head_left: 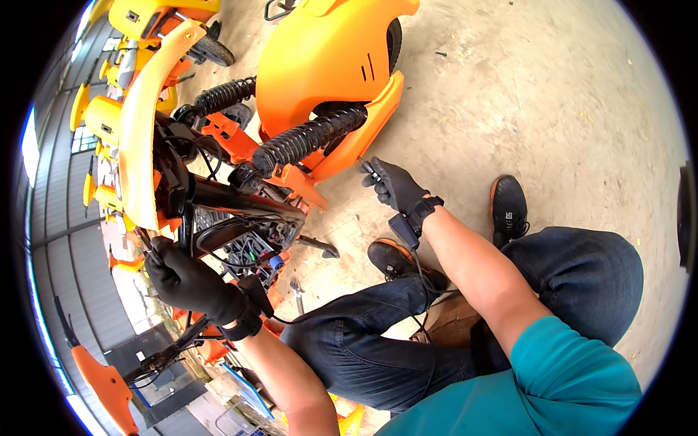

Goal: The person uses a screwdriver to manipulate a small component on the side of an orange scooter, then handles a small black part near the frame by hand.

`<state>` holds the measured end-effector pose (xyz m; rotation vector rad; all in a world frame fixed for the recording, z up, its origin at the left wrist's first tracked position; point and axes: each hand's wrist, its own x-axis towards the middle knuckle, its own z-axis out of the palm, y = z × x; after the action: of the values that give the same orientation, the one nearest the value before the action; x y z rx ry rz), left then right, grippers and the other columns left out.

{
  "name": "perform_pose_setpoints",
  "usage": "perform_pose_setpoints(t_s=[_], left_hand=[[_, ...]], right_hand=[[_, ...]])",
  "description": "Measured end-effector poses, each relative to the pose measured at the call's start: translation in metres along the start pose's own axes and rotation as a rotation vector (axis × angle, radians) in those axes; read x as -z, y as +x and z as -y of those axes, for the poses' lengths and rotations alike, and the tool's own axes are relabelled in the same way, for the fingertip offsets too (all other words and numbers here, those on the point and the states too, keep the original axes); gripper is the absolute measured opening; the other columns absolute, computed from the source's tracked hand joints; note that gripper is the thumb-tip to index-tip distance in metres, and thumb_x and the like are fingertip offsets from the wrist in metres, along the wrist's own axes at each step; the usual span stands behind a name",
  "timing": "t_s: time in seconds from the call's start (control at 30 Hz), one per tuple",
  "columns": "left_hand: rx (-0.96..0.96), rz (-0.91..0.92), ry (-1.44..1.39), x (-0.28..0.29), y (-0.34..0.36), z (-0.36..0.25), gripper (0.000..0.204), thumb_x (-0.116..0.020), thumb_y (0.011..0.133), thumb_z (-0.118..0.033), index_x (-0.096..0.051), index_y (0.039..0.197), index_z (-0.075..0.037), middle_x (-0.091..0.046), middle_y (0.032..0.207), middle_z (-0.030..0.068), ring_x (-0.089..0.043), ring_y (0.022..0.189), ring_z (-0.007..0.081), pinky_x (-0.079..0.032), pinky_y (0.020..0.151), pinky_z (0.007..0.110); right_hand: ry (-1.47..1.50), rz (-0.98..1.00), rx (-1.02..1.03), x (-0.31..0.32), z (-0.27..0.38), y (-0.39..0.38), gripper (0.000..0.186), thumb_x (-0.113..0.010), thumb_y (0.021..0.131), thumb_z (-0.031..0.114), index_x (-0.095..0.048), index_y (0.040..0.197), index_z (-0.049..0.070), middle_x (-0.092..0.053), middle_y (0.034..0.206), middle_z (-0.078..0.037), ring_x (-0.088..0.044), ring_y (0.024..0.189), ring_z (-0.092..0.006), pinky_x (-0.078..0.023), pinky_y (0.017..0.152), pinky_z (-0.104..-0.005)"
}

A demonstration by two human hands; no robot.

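A slim dark piece [369,168] is being gripped in the fingers of the right hand [396,189], just beside the orange fork cover [374,120].
Its long axis is being pointed forward and left, toward the cover's near edge, the right hand being held nearer to it, knuckles up, forearm reaching forward; the left hand [193,280] is being held, fingers curled, by the lower end of the orange-yellow panel [138,145], whether anything is being gripped there being impossible to tell.
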<state>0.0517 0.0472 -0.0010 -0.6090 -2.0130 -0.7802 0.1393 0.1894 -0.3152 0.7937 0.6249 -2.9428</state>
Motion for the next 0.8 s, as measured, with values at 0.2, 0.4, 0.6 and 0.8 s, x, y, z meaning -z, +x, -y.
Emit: perform_pose_setpoints(t_s=[0.2,0.4,0.6,0.8], left_hand=[[0.054,-0.013,-0.057,-0.001,0.000,-0.002,0.029,-0.054,0.091,-0.015,-0.047,0.066,-0.003,-0.039,0.058,-0.0024,-0.033,0.055,0.0069,-0.029,0.050,0.024],[0.045,0.031,-0.030,0.003,0.001,0.010,0.023,-0.052,0.091,-0.011,-0.051,0.070,-0.002,-0.042,0.062,-0.0020,-0.036,0.057,0.0066,-0.031,0.052,0.023],[0.008,0.044,0.003,0.005,0.001,0.013,0.025,-0.052,0.091,-0.012,-0.049,0.069,-0.002,-0.043,0.062,-0.0012,-0.036,0.058,0.0075,-0.031,0.053,0.024],[0.023,0.039,0.025,0.004,0.000,0.007,0.027,-0.053,0.091,-0.010,-0.046,0.067,-0.001,-0.043,0.062,0.0000,-0.037,0.058,0.0087,-0.032,0.053,0.025]], right_hand=[[0.033,-0.011,0.052,0.005,-0.001,0.004,0.035,-0.050,0.092,0.038,-0.058,0.105,0.007,-0.059,0.081,-0.004,-0.043,0.053,-0.0044,-0.038,0.048,-0.0191],[0.224,0.075,0.103,0.020,-0.011,0.013,0.030,-0.055,0.091,0.025,-0.056,0.111,0.003,-0.059,0.090,-0.005,-0.052,0.070,-0.0093,-0.047,0.066,-0.0236],[0.141,0.059,0.096,0.012,0.001,-0.001,0.029,-0.057,0.090,0.021,-0.055,0.114,0.005,-0.061,0.100,-0.007,-0.053,0.072,-0.0085,-0.048,0.066,-0.0236],[-0.018,0.041,0.079,0.012,0.003,-0.005,0.026,-0.056,0.091,0.020,-0.055,0.112,0.005,-0.061,0.098,-0.005,-0.049,0.068,-0.0058,-0.043,0.061,-0.0199]])
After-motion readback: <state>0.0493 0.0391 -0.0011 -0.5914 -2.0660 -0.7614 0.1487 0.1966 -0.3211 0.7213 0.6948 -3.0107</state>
